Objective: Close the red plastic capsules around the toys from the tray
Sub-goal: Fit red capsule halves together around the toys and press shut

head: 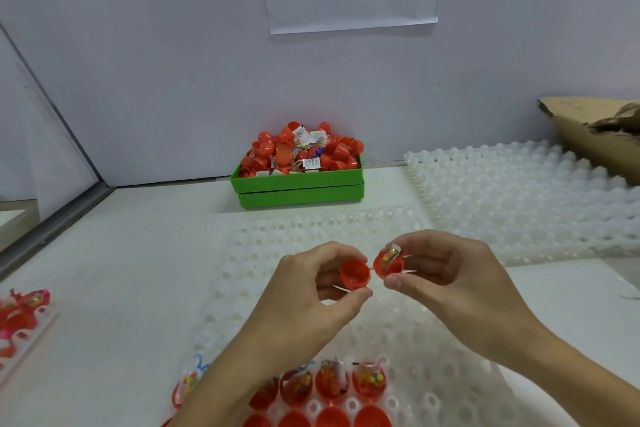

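My left hand (311,291) pinches an empty red capsule half (354,274) between thumb and fingers. My right hand (450,274) holds the other red half (389,263), which is filled with a small bagged toy of coloured beads. The two halves sit side by side, apparently joined by a thin hinge, with their open mouths apart. Both are held above the white dimpled tray (433,340). At the tray's near edge stands a row of open capsule halves with toys (332,383), and closed red capsules (332,418) lie below it.
A green bin (298,184) heaped with red capsules and toy packets stands by the back wall. A second white dimpled tray (519,191) lies at the right, with torn cardboard (595,128) behind it. More red pieces (20,315) lie at the left edge.
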{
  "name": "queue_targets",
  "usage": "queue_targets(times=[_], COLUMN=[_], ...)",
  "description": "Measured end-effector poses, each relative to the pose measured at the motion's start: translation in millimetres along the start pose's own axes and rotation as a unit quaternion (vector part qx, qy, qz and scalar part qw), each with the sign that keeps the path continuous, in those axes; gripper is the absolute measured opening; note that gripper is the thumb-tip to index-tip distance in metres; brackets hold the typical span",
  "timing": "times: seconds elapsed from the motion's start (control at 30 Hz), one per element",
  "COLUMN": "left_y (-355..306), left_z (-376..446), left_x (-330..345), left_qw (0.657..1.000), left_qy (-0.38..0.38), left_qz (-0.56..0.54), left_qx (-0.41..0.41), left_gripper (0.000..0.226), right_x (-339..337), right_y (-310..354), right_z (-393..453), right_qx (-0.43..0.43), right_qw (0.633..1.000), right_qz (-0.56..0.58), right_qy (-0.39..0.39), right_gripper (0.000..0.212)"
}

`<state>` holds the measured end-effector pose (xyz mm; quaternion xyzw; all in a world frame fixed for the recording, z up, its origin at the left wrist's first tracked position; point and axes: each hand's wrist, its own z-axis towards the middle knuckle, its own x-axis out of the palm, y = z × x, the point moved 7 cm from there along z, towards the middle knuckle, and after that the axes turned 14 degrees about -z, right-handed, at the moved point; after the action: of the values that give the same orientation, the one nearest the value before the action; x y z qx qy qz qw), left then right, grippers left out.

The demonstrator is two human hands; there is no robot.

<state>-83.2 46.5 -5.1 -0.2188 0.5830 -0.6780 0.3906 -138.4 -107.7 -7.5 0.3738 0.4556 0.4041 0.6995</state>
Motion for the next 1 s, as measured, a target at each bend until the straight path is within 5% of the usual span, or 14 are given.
queue_targets(times=[0.33,1.0], left_y=[-10,-11], left_z=[-1,-1], left_x=[4,4], left_qw=[0.997,0.995], left_qy=[0.034,0.044], left_qz=[0.05,0.072], left_qx=[0.043,0.058], left_gripper=[0.049,0.042], right_x=[0,2], right_y=[7,11], right_z=[-3,-5], right_qx=[-0.027,-0.048], right_qw=[0.999,0.999], right_qz=[0.025,0.022], right_qy=[-0.011,-0.013], right_gripper=[0.024,0.028])
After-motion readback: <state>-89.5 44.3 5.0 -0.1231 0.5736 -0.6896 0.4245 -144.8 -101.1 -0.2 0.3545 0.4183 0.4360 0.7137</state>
